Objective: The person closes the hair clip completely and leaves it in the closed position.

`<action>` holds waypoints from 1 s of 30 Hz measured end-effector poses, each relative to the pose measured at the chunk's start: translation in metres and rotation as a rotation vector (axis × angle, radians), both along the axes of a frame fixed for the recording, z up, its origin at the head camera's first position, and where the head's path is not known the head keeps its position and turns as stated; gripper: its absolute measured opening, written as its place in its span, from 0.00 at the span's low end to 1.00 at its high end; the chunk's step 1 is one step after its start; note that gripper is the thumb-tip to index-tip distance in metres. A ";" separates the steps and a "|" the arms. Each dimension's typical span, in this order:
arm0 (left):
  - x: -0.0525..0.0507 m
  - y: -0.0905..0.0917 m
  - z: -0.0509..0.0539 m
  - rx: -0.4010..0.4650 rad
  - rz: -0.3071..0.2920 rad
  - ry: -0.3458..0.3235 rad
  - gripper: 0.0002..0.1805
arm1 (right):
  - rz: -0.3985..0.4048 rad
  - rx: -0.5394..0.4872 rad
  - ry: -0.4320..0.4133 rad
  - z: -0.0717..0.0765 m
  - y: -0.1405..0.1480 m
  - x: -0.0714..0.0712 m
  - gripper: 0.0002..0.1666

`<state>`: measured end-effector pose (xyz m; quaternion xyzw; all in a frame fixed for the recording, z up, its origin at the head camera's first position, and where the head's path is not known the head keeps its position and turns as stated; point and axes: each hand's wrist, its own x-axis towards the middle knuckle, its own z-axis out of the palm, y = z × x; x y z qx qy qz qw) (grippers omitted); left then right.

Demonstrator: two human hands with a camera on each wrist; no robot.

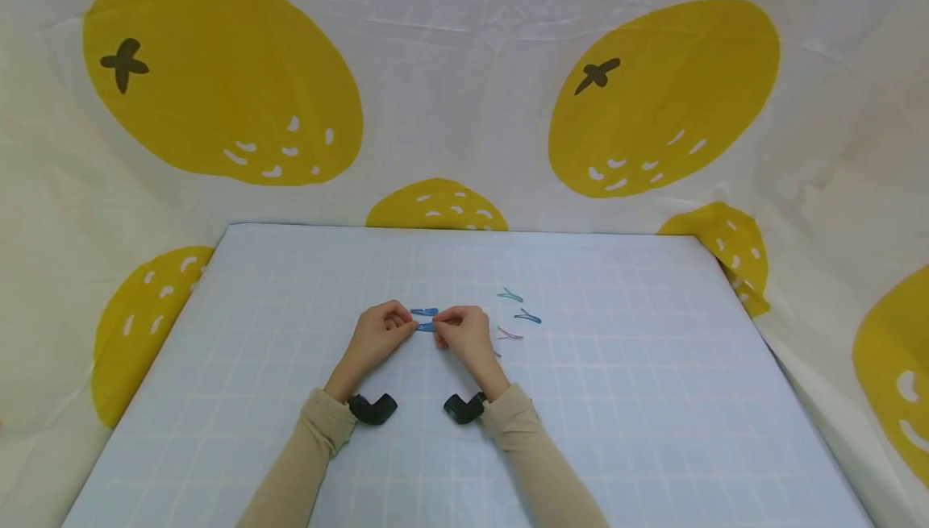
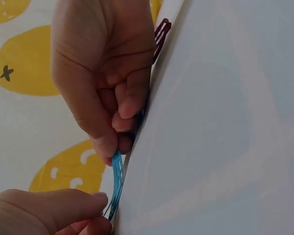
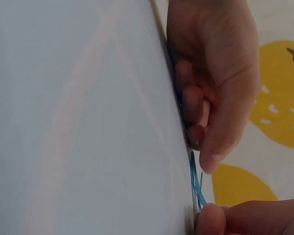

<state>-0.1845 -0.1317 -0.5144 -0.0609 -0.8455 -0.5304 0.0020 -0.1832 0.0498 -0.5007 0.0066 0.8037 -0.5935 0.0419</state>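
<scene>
A blue snap hair clip (image 1: pixel 425 326) lies crosswise between my two hands above the table. My left hand (image 1: pixel 377 330) pinches its left end with thumb and fingers. The right end is pinched by my right hand (image 1: pixel 464 334). In the right wrist view the clip (image 3: pixel 198 183) looks sprung, a thin strip standing apart from its frame. A second blue hair clip (image 1: pixel 424 312) rests on the table just beyond the fingertips. To the right of my right hand lie a green hair clip (image 1: pixel 510 296), a darker blue one (image 1: pixel 528 316) and a reddish one (image 1: pixel 510 334).
A pale blue checked cloth (image 1: pixel 639 399) covers the table. Behind it hangs a white curtain (image 1: pixel 450 93) with yellow fruit prints. Part of another clip (image 1: pixel 497 354) shows beside my right wrist. Black wrist devices (image 1: pixel 373 409) jut inward from both sleeves.
</scene>
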 end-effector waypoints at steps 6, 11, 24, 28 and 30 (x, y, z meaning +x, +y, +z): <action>0.001 -0.001 0.000 -0.003 -0.013 0.013 0.05 | 0.008 0.041 0.010 0.001 0.000 0.000 0.03; 0.000 -0.001 -0.002 -0.035 -0.014 0.037 0.04 | 0.013 0.061 0.013 0.000 -0.001 0.002 0.03; -0.001 -0.004 -0.004 -0.073 -0.019 0.069 0.04 | 0.058 0.135 0.057 -0.001 0.001 0.003 0.03; -0.001 -0.004 -0.005 -0.076 -0.018 0.067 0.04 | 0.076 0.137 0.055 0.000 0.003 0.003 0.03; -0.001 -0.005 -0.005 -0.072 -0.018 0.064 0.04 | 0.082 0.140 0.056 0.001 0.003 0.004 0.02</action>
